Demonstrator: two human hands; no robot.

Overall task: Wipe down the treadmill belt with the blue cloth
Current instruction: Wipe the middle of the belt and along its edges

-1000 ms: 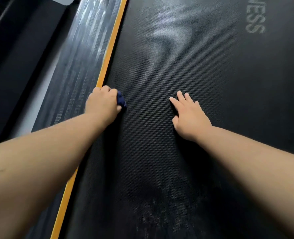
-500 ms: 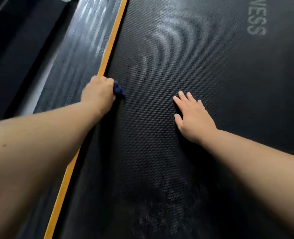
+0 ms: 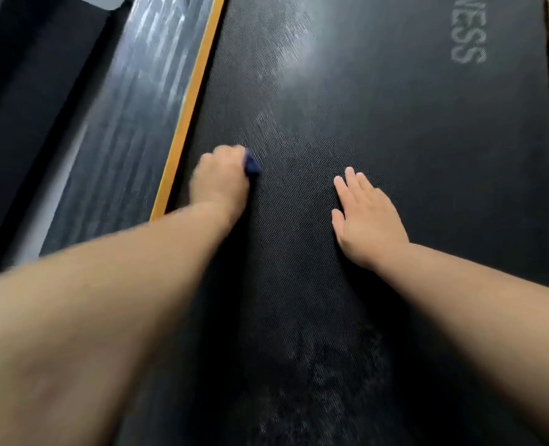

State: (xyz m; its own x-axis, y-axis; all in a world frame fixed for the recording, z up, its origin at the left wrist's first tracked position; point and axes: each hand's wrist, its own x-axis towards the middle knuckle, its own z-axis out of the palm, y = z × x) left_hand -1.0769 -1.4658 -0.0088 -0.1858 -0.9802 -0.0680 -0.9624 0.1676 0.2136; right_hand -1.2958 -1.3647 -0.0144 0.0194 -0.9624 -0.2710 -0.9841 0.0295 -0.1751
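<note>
Observed from beside the machine: the person leans over the treadmill belt with both arms extended.

Left hand: curled into a fist round the blue cloth and pressed down on the belt. Only a small dark-blue fold shows, at the far right side of the knuckles. The hand is blurred, so the exact lie of each finger cannot be told.

Right hand: flat on the belt, palm down, fingers straight and close together, holding nothing. It appears to serve as a brace.

Position: the cloth sits near the belt's left edge, just beside the orange strip that borders the ribbed side rail. The two hands are apart, with bare belt between them.

Governing relation: the belt's long axis runs away from the person, toward the grey lettering. Most of the belt's width lies to the right of the cloth. The bracing hand rests on the belt in that direction.

Condition: pale patches show close to the person and again farther up the middle. In my judgement the wipe is in progress and far from complete.

Assessment: a lengthwise stroke along the left edge has free passage. A crosswise stroke toward the right would meet the right hand unless it is lifted
</note>
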